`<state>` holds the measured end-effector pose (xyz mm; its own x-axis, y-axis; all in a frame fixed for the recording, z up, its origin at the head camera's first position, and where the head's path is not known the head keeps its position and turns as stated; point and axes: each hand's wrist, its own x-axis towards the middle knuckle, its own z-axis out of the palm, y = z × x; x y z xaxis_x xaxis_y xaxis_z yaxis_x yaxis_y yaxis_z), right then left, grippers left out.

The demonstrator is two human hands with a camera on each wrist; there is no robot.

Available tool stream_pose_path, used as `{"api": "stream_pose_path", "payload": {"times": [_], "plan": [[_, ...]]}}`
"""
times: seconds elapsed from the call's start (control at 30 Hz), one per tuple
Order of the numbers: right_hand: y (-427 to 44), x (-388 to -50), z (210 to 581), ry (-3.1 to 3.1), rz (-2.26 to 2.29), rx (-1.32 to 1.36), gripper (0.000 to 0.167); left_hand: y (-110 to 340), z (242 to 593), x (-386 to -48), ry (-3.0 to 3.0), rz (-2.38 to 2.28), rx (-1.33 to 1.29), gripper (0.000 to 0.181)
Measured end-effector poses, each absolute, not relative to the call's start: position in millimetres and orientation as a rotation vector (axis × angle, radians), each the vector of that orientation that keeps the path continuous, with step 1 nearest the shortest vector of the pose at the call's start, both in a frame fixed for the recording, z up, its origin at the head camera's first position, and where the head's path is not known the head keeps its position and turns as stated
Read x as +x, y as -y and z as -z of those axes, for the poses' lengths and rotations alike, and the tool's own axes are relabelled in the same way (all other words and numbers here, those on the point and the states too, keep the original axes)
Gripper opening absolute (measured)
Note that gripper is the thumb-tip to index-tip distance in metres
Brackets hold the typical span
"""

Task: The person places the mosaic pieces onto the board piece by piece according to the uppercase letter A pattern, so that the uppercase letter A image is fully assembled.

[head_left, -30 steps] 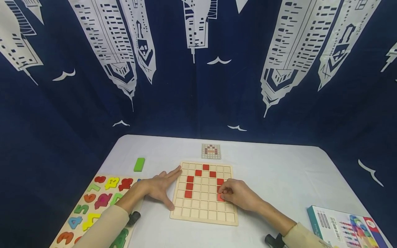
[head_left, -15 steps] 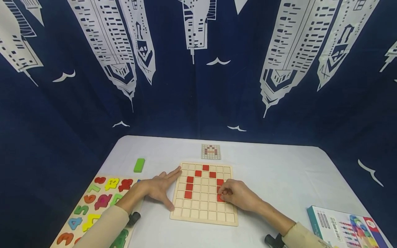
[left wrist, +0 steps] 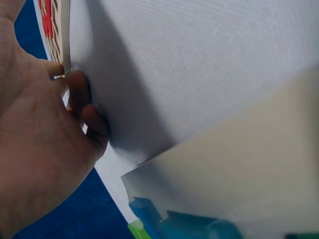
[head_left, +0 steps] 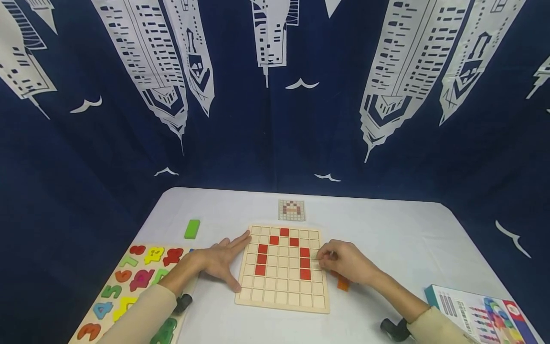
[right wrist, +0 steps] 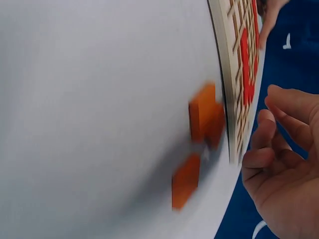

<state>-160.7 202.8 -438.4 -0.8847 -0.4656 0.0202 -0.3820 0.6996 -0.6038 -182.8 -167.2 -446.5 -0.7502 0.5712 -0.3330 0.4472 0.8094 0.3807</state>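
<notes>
A wooden grid board [head_left: 270,296] lies mid-table, with several red square tiles [head_left: 305,263] set in an arch pattern. My left hand [head_left: 221,263] is spread at the board's left edge, forefinger near the upper corner and thumb near the lower one. My right hand [head_left: 343,260] hovers by the board's right edge, fingers loosely bent with nothing between them in the right wrist view. Below it, orange square tiles [right wrist: 185,181] lie on the table beside the board; one orange tile [head_left: 343,284] shows in the head view, others are partly covered by the hand.
Behind the board lies a small pattern card [head_left: 291,210]. A green block [head_left: 192,229] is at the back left. Under my left arm sits a number puzzle board [head_left: 96,317]. At the right front stands a colourful box [head_left: 477,315]. A dark blue printed curtain [head_left: 275,134] hangs behind.
My right hand has left the red tile at the lower right of the pattern and moved rightward off it. That tile and the orange tile now show. The left hand stays put.
</notes>
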Motion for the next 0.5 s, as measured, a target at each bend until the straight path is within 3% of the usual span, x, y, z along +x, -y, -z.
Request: {"api": "stream_pose_path", "payload": {"times": [0.27,0.5], "plan": [[-229.6,-159.9,436.9,-2.78,0.788,-0.47,0.024,167.3,445.9,-183.2,-2.556,-0.383,0.769,0.133],[-236.5,-158.5,447.6,-2.819,0.615,-0.493,0.035,167.5,444.9,-183.3,-2.553,-0.368,0.771,0.133]]}}
